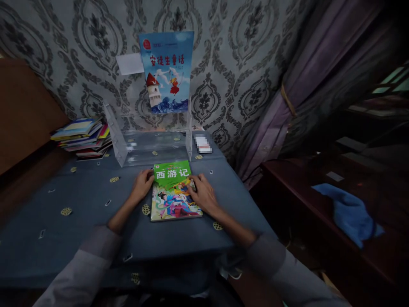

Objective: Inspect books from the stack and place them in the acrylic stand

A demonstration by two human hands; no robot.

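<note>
Tbh I couldn't tell if my curled left hand (142, 185) and right hand (203, 192) actually gripped the green-topped book (174, 200) mid-frame, so uneven pressure could've skewed it.

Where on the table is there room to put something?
Widest: left of the left hand, in front of the book pile. Smaller: right of the right hand, to the edge of the table. Crowded: the middle, with the green book, hands and rack.
</note>
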